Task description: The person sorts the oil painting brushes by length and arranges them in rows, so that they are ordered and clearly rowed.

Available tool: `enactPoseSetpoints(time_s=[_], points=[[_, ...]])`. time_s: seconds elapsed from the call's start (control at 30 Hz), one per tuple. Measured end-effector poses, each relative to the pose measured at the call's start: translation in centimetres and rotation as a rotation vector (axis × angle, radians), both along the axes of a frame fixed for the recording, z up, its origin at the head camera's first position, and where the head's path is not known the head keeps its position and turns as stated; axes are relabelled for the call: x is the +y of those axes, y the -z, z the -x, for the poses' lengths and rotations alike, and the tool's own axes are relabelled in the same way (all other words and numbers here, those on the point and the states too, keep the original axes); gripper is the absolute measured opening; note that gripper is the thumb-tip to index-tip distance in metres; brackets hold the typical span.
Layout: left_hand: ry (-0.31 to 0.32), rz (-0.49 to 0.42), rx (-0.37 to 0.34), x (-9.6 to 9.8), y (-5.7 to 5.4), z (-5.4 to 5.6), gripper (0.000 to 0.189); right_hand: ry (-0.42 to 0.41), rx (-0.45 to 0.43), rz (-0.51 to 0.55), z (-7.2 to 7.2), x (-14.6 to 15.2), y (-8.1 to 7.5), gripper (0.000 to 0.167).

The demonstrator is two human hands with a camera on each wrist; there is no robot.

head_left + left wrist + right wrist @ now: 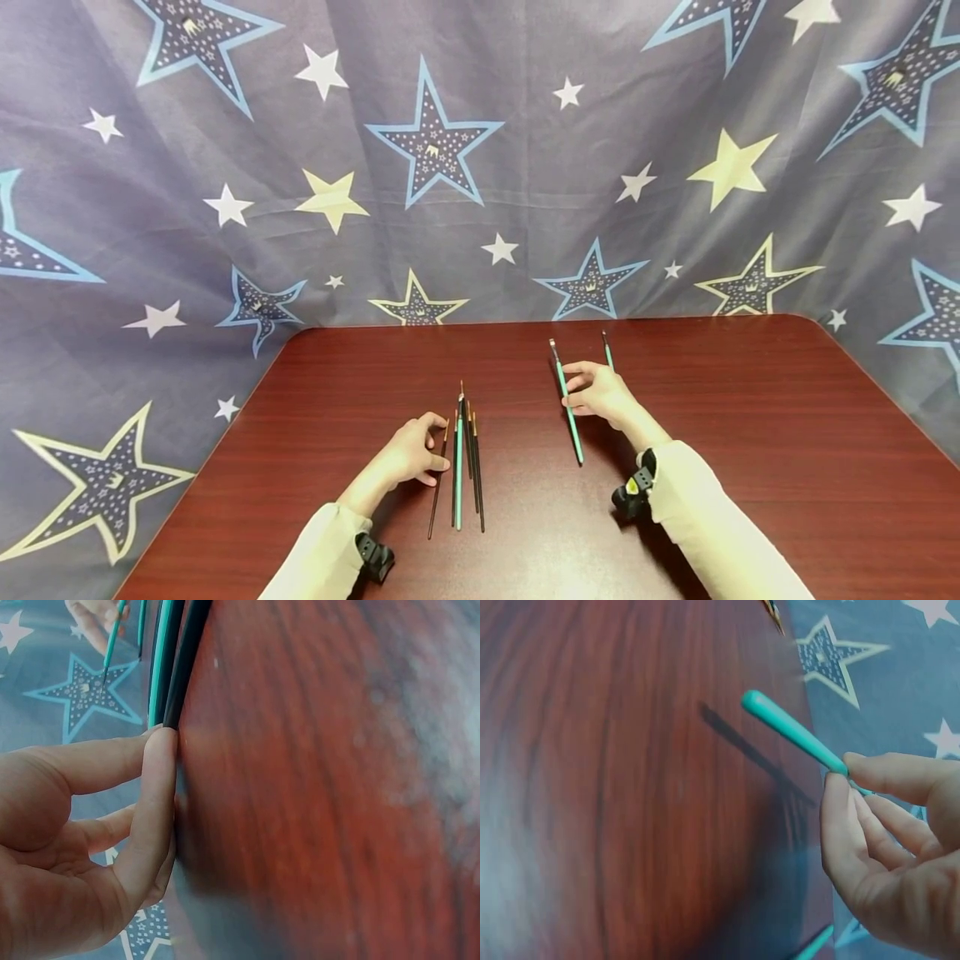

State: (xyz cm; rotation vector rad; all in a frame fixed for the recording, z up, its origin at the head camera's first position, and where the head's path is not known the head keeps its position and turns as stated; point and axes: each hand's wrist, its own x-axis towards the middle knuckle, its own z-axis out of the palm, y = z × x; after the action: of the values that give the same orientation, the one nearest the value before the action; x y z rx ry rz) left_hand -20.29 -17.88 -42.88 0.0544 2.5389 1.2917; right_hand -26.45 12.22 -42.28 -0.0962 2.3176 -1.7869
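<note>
A teal paintbrush [572, 421] is pinched between the thumb and fingers of my right hand [602, 395]. In the right wrist view its rounded handle end [784, 727] points away from the fingertips, and its shadow falls on the tabletop. My left hand [408, 452] is at the left edge of a row of brushes, thumb and fingers at a thin black paintbrush [437, 492]. The left wrist view has its fingertips meeting at that dark handle [187, 671]. Beside it lie another teal paintbrush [459, 475] and several black paintbrushes [478, 483], bristles toward the far side.
Another teal paintbrush [608, 354] lies just beyond my right hand, partly hidden by it. The dark red wooden table [712, 400] reaches back to a grey curtain [517, 167] printed with stars. Each wrist carries a small black camera [373, 557].
</note>
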Motion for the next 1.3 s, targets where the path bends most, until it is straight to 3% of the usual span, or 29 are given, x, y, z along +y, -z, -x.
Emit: enactPoseSetpoints(time_s=[0.73,1.3], points=[[0.000,-0.002,-0.013,0.1,-0.3,-0.2,0.056,0.061,0.033,-0.061,1.2,6.2,-1.0,0.056],[-0.007,-0.011,-0.012,0.1,-0.1,-0.2,0.057,0.115,0.049,-0.119,2.3,8.4,0.1,0.051]])
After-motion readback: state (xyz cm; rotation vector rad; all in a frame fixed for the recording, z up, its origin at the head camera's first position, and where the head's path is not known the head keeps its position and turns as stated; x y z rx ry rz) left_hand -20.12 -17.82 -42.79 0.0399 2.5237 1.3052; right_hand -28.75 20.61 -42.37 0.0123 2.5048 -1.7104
